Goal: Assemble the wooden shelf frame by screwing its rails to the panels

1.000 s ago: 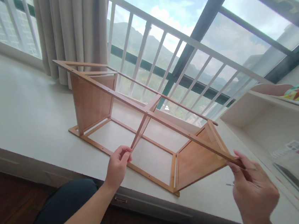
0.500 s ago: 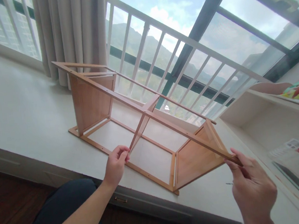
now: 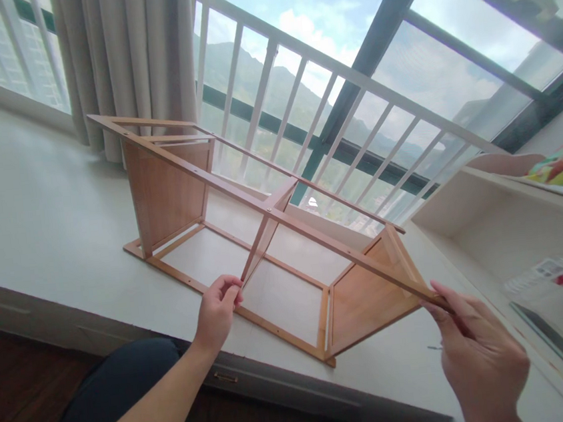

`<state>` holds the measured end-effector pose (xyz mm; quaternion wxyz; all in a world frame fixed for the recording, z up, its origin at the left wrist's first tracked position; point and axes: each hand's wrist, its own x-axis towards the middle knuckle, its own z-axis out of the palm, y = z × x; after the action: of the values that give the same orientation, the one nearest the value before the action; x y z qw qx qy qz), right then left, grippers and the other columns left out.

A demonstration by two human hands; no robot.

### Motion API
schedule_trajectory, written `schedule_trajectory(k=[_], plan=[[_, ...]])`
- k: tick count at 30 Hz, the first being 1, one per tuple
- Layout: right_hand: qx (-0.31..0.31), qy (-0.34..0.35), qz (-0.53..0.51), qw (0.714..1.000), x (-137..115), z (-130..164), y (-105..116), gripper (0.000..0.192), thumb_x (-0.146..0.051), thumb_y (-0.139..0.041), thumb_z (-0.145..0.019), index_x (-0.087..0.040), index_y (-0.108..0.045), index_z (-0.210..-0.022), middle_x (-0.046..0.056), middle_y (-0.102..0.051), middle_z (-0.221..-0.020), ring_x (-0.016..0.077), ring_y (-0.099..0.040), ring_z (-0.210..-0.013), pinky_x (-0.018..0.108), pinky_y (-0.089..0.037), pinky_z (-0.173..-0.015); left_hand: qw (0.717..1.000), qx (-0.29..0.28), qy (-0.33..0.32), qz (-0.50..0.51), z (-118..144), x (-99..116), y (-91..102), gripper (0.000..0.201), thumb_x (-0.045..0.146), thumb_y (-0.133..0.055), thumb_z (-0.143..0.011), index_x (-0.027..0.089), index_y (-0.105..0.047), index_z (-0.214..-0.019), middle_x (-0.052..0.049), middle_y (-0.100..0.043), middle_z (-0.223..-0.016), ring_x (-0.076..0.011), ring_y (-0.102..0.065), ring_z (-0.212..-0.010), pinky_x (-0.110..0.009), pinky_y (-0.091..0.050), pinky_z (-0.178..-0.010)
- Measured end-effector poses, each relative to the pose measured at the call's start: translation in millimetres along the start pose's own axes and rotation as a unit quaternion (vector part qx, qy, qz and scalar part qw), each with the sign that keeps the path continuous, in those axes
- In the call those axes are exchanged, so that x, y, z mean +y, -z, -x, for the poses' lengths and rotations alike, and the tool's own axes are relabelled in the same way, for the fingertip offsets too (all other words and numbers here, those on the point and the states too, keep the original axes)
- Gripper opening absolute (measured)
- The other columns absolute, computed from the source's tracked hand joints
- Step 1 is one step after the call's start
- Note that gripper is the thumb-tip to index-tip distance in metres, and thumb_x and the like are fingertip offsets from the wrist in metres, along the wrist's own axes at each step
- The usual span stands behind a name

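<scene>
A wooden shelf frame (image 3: 197, 175) lies on its side on the white window ledge, with wood panels at both ends. My left hand (image 3: 216, 312) pinches the lower edge of the middle shelf panel (image 3: 258, 247), close to the frame's lower front rail (image 3: 284, 335). At the right end, my right hand (image 3: 479, 344) grips the end of the upper rail (image 3: 367, 259) between thumb and fingers. The right end panel (image 3: 370, 289) stands just left of that hand. A small thin metal-looking piece (image 3: 434, 347) shows beside my right thumb; its kind is unclear.
The white ledge (image 3: 33, 197) carries the frame. Behind it run a white railing (image 3: 295, 109) and a window, with a grey curtain (image 3: 130, 66) at left. A white open shelf unit (image 3: 488, 216) with a dark flat object (image 3: 559, 343) stands at right. My knee (image 3: 124, 389) is below.
The view has shifted slightly, so the frame appears a little further left. My right hand appears slightly lower and further right; both hands keep their holds.
</scene>
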<state>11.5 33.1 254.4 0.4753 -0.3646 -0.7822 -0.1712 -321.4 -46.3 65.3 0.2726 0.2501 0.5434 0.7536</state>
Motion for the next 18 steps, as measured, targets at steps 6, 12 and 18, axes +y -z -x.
schedule_trajectory(k=[6, 12, 18], plan=[[0.001, -0.028, 0.018, 0.999, 3.9, 3.5, -1.4, 0.038, -0.041, -0.069, -0.094, -0.015, -0.075, -0.12, 0.008, -0.077, -0.099, 0.0147, -0.062, -0.063, 0.028, -0.047, -0.065, 1.0, -0.003, -0.011, -0.016, 0.5, -1.2, 1.8, 0.014, 0.031, -0.055, -0.083, 0.018, -0.06, -0.087, 0.003, -0.056, -0.06, -0.0117, -0.052, -0.057, -0.022, -0.043, -0.055], [-0.014, -0.001, 0.023, 1.0, 3.0, 0.2, 2.1, 0.036, -0.041, -0.068, -0.095, -0.016, -0.076, -0.119, 0.007, -0.077, -0.098, 0.0155, -0.064, -0.065, 0.028, -0.048, -0.069, 0.999, -0.018, -0.018, -0.025, 1.6, -4.0, 2.0, 0.015, 0.032, -0.055, -0.085, 0.018, -0.061, -0.088, 0.003, -0.055, -0.061, -0.0121, -0.053, -0.058, -0.022, -0.044, -0.057], [-0.019, 0.023, 0.014, 0.999, 8.2, -1.7, 7.0, 0.032, -0.038, -0.068, -0.095, -0.017, -0.077, -0.117, 0.007, -0.078, -0.1, 0.0151, -0.064, -0.067, 0.028, -0.048, -0.069, 1.0, -0.007, -0.018, -0.024, 0.2, -1.2, 0.9, 0.014, 0.031, -0.055, -0.084, 0.018, -0.061, -0.086, 0.003, -0.056, -0.06, -0.0121, -0.053, -0.057, -0.022, -0.043, -0.055]])
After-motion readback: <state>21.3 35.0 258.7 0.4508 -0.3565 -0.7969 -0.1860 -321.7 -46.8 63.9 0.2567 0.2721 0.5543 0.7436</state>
